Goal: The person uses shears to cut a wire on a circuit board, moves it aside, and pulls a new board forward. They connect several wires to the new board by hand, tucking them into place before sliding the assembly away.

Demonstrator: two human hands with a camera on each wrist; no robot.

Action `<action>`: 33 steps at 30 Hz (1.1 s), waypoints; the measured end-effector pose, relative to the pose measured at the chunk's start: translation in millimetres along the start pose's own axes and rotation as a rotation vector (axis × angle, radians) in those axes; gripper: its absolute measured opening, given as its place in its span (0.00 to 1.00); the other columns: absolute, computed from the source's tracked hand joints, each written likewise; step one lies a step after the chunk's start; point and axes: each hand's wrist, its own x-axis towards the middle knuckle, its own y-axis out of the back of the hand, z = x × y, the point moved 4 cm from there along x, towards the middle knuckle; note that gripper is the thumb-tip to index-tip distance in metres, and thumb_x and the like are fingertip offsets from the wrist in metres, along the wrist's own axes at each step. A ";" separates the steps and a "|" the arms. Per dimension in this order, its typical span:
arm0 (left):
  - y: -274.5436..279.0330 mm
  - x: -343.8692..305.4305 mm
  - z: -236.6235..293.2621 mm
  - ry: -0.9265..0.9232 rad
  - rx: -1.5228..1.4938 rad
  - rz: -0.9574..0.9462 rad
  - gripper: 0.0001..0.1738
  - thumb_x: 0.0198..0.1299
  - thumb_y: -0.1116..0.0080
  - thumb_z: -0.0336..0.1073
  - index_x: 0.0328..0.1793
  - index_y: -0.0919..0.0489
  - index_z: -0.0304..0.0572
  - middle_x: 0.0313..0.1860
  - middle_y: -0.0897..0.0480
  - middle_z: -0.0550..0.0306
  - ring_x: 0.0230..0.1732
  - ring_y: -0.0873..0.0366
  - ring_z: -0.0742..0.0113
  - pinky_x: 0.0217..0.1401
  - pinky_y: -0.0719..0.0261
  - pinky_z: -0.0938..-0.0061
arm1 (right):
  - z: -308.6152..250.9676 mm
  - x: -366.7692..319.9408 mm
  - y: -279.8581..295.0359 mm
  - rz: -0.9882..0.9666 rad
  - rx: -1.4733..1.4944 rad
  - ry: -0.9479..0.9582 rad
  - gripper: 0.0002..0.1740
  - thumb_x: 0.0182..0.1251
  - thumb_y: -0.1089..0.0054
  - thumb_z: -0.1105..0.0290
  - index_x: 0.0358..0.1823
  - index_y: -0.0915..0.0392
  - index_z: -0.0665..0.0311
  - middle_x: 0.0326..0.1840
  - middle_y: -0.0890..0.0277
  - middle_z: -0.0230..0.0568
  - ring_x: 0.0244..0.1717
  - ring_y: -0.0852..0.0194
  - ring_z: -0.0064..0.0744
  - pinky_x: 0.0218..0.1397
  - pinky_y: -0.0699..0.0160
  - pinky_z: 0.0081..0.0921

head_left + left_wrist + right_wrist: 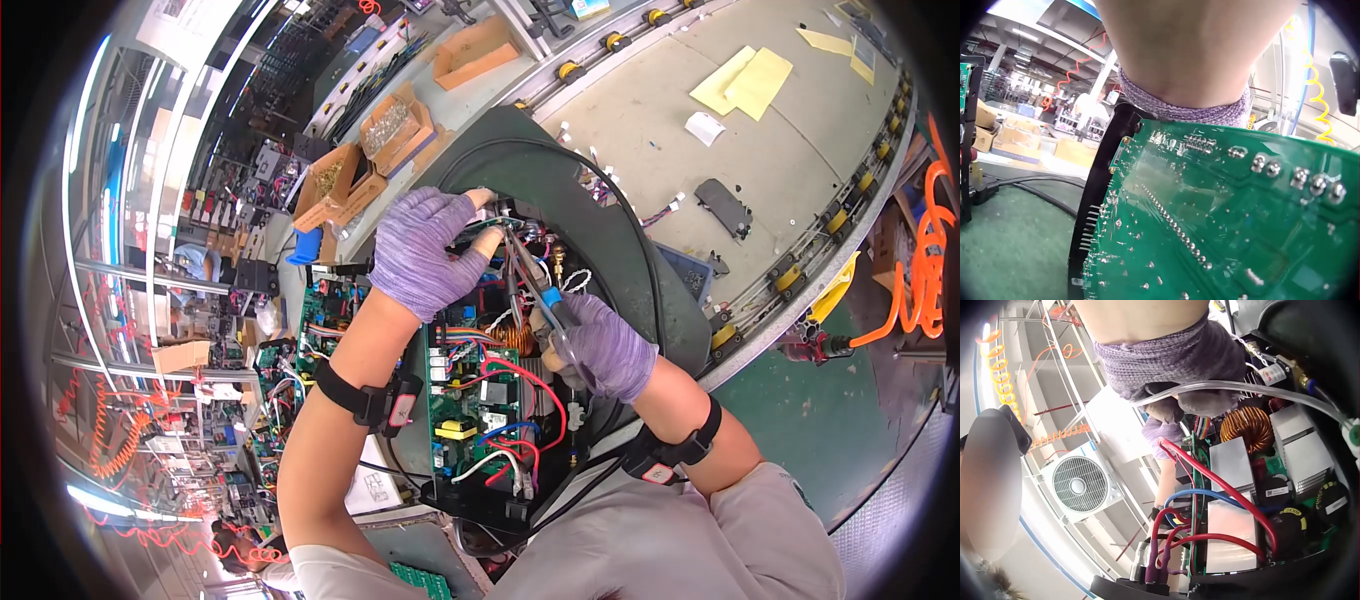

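The left hand [428, 250], in a purple knit glove with bare fingertips, reaches over the far end of an opened electronic unit. Its thumb and forefinger pinch a small pale part [487, 217] there. The right hand [603, 345], gloved alike, curls around a slim grey long-tipped tool [527, 262] whose tip points between the left fingertips. A clear tube [1260, 389] passes across the right hand. Below lies the unit's green circuit board [445, 400], with red cables [1222, 481], a copper coil [1247, 429] and silver heat sinks [1230, 465]. The left wrist view shows a board's soldered underside [1210, 212].
Cardboard boxes [398, 130] of small hardware stand at the far left. A black cable [640, 225] loops around the unit on a green mat [600, 225]. Yellow papers [757, 82] and wire connectors [665, 208] lie on the right-hand bench, beside a roller track [838, 222].
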 end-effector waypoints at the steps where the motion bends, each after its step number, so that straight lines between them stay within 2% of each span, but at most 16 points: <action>1: 0.0 -0.1 -0.2 -0.005 -0.001 0.006 0.21 0.48 0.28 0.37 0.49 0.15 0.41 0.31 0.18 0.51 0.33 0.21 0.54 0.41 0.23 0.65 | -1.8 -0.6 0.4 0.003 -0.002 -0.007 0.30 0.54 0.39 0.81 0.62 0.31 0.68 0.27 0.28 0.35 0.19 0.32 0.23 0.18 0.34 0.23; 5: -0.6 -0.4 -0.6 -0.017 -0.002 0.016 0.21 0.47 0.28 0.36 0.49 0.15 0.41 0.31 0.18 0.51 0.33 0.21 0.55 0.41 0.24 0.65 | -8.1 -2.6 2.7 0.023 -0.010 -0.015 0.29 0.50 0.39 0.80 0.58 0.29 0.67 0.23 0.31 0.34 0.15 0.35 0.23 0.16 0.37 0.24; 8: 0.1 0.3 0.3 -0.022 0.004 0.016 0.20 0.47 0.28 0.36 0.49 0.15 0.41 0.31 0.18 0.51 0.33 0.21 0.55 0.41 0.24 0.65 | -10.3 -4.4 6.3 -0.081 0.097 -0.037 0.25 0.47 0.40 0.79 0.52 0.28 0.65 0.22 0.32 0.34 0.13 0.39 0.22 0.15 0.41 0.22; 11: -0.7 0.6 -0.3 -0.020 0.015 0.020 0.20 0.48 0.28 0.36 0.49 0.15 0.41 0.31 0.17 0.51 0.34 0.20 0.54 0.41 0.23 0.64 | -11.7 -7.0 4.4 -0.225 0.318 -0.077 0.22 0.46 0.38 0.78 0.46 0.28 0.65 0.22 0.35 0.32 0.14 0.39 0.22 0.16 0.43 0.22; 17: 8.7 -0.1 4.8 0.105 0.093 -0.124 0.25 0.50 0.29 0.40 0.55 0.17 0.42 0.40 0.16 0.50 0.44 0.20 0.50 0.49 0.23 0.61 | -7.6 -4.8 9.5 -0.114 0.161 0.000 0.26 0.48 0.36 0.72 0.52 0.30 0.64 0.27 0.32 0.33 0.20 0.36 0.22 0.20 0.39 0.20; 18: 14.2 -1.4 5.8 0.135 0.102 -0.163 0.26 0.50 0.29 0.41 0.57 0.18 0.42 0.42 0.16 0.49 0.46 0.20 0.49 0.51 0.23 0.61 | -11.2 -8.5 11.8 -0.075 0.038 0.007 0.27 0.48 0.35 0.72 0.53 0.29 0.63 0.28 0.32 0.32 0.22 0.35 0.22 0.22 0.38 0.19; 19: 25.5 -2.0 7.5 0.238 0.099 -0.210 0.32 0.52 0.29 0.43 0.63 0.22 0.42 0.52 0.18 0.46 0.56 0.21 0.51 0.60 0.25 0.62 | -16.9 -15.4 13.4 -0.033 -0.084 0.017 0.27 0.49 0.35 0.71 0.54 0.29 0.63 0.29 0.32 0.31 0.23 0.35 0.21 0.23 0.37 0.19; 22: 83.3 -16.0 23.0 0.374 0.024 -0.095 0.35 0.54 0.32 0.44 0.69 0.27 0.45 0.55 0.19 0.44 0.57 0.22 0.46 0.63 0.26 0.61 | -25.0 -44.6 26.8 0.060 -0.358 0.062 0.27 0.50 0.35 0.70 0.55 0.28 0.62 0.34 0.31 0.29 0.30 0.32 0.20 0.28 0.34 0.18; 24: 124.8 -36.7 39.0 0.481 -0.077 -0.035 0.38 0.55 0.32 0.45 0.71 0.29 0.41 0.56 0.19 0.43 0.58 0.23 0.45 0.63 0.27 0.62 | -23.6 -58.7 39.9 0.106 -0.514 0.095 0.28 0.49 0.36 0.72 0.56 0.29 0.62 0.36 0.31 0.29 0.30 0.32 0.21 0.28 0.33 0.19; 26: 156.9 -72.0 56.8 0.480 -0.055 0.069 0.38 0.56 0.32 0.46 0.70 0.29 0.34 0.56 0.19 0.42 0.56 0.22 0.46 0.60 0.26 0.62 | -21.5 -79.9 50.5 0.202 -0.525 0.117 0.26 0.52 0.37 0.71 0.56 0.29 0.64 0.34 0.31 0.29 0.31 0.32 0.20 0.34 0.30 0.19; 28: 178.4 -112.1 84.9 0.540 0.090 0.118 0.36 0.56 0.33 0.45 0.67 0.27 0.30 0.55 0.19 0.41 0.51 0.21 0.48 0.56 0.25 0.60 | -18.1 -99.1 61.0 0.309 -0.503 0.106 0.27 0.53 0.38 0.72 0.57 0.29 0.65 0.34 0.31 0.29 0.33 0.32 0.20 0.38 0.28 0.19; 30: 180.6 -160.4 104.3 0.565 0.137 0.148 0.33 0.56 0.34 0.44 0.65 0.25 0.32 0.53 0.18 0.41 0.48 0.21 0.49 0.53 0.24 0.61 | -12.9 -116.5 70.9 0.427 -0.446 0.056 0.30 0.52 0.36 0.72 0.59 0.30 0.65 0.35 0.31 0.29 0.35 0.33 0.21 0.41 0.28 0.19; 32: 167.2 -196.9 118.5 0.699 0.009 0.150 0.32 0.57 0.35 0.45 0.65 0.25 0.33 0.53 0.18 0.41 0.47 0.21 0.52 0.52 0.24 0.62 | -10.9 -129.2 76.6 0.475 -0.454 0.005 0.31 0.50 0.33 0.72 0.59 0.29 0.65 0.35 0.31 0.28 0.35 0.33 0.21 0.40 0.29 0.20; 33: 153.7 -222.0 123.4 0.818 -0.141 0.217 0.32 0.58 0.36 0.46 0.65 0.25 0.33 0.53 0.18 0.41 0.48 0.21 0.53 0.54 0.24 0.62 | -10.2 -132.7 79.6 0.483 -0.493 -0.023 0.31 0.50 0.32 0.72 0.59 0.29 0.65 0.35 0.31 0.28 0.35 0.33 0.21 0.40 0.29 0.21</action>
